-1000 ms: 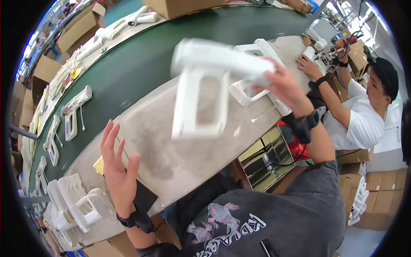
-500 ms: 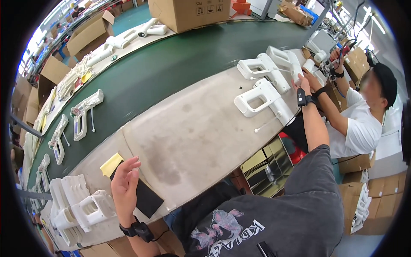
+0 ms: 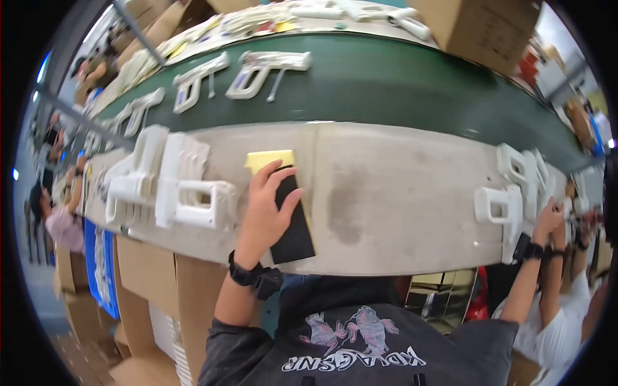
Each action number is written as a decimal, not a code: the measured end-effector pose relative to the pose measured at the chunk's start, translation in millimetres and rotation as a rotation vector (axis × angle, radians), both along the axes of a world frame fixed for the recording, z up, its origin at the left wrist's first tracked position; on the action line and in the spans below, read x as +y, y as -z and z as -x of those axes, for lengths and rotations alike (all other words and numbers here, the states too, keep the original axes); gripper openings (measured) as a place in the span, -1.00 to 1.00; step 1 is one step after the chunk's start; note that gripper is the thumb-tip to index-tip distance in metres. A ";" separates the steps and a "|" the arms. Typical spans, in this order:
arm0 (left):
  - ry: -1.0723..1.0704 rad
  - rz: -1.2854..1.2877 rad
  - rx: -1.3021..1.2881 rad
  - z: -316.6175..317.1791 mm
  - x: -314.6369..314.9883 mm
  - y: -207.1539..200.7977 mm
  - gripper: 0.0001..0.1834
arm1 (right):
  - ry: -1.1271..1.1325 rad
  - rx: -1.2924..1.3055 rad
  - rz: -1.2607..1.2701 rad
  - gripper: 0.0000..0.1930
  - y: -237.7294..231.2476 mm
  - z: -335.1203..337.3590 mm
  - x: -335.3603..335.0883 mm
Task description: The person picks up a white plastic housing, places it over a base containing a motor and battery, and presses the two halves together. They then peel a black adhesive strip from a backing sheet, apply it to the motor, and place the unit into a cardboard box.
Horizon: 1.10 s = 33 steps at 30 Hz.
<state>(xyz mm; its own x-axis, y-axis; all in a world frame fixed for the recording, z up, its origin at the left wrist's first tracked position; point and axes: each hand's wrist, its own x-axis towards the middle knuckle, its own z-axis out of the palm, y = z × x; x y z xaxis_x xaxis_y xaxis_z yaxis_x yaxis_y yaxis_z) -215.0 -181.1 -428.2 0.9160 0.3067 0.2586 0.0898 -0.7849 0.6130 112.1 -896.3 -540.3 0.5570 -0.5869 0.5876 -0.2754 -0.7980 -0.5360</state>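
Observation:
My left hand [image 3: 267, 209] hovers over a black rectangular pad [image 3: 293, 225] with its fingers apart and nothing in them. A yellow sheet [image 3: 270, 158] pokes out from beneath the pad's far end. Far to the right, my right hand [image 3: 547, 219] is beside a group of white gun-shaped plastic casings [image 3: 513, 206]. Its fingers are small and blurred there, so their grip does not show. A co-worker's arm [image 3: 553, 283] runs close alongside it.
Nested white casing halves [image 3: 206, 202] are stacked left of my left hand. Beyond the bench, open white casings with thin rods [image 3: 267, 71] lie on a green conveyor belt [image 3: 386, 90]. A large carton [image 3: 483, 29] stands at the far right. Cardboard boxes [image 3: 148, 273] sit below the left edge.
The view has swung to the left, so the casing stacks and pad sit nearer the middle. My left hand stays by the pad; my right stays at the right-hand casings.

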 end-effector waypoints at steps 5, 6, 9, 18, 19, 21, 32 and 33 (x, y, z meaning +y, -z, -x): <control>-0.250 -0.159 0.153 34.9 -19.0 41.2 -0.14 | -1.218 0.164 -0.056 -0.64 -147.9 90.3 321.8; -0.302 -0.182 0.185 41.9 -23.9 45.8 -0.10 | -1.457 0.175 -0.014 -0.67 -148.7 90.3 366.1; -0.447 -0.247 0.241 62.1 -29.5 64.2 0.04 | -1.868 0.343 -0.009 -0.69 -142.8 97.3 509.2; -0.431 0.661 0.123 113.9 -19.0 64.6 -0.41 | -1.646 0.117 0.791 -0.67 -66.5 36.4 811.8; -0.421 0.750 -0.020 115.3 -17.4 56.6 -0.45 | -1.591 0.087 0.800 -0.67 -61.2 38.3 825.4; -0.368 1.075 0.105 133.7 -14.7 34.3 -0.46 | -1.570 0.132 0.812 -0.67 -54.7 46.0 847.5; 0.085 1.364 -0.036 162.3 -25.9 32.0 -0.20 | -1.735 0.036 0.855 -0.83 -89.0 44.9 797.2; 0.095 1.374 -0.036 161.3 -24.2 29.6 -0.21 | -1.780 -0.031 0.873 -0.85 -100.0 50.7 780.8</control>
<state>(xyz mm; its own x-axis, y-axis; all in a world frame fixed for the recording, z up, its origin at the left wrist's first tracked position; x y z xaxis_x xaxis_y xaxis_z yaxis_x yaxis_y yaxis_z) -376.3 -205.3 -457.8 0.9469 0.2697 -0.1750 0.0382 0.4461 0.8942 61.4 -115.5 -440.3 0.0717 0.9239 0.3758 0.9886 -0.1158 0.0959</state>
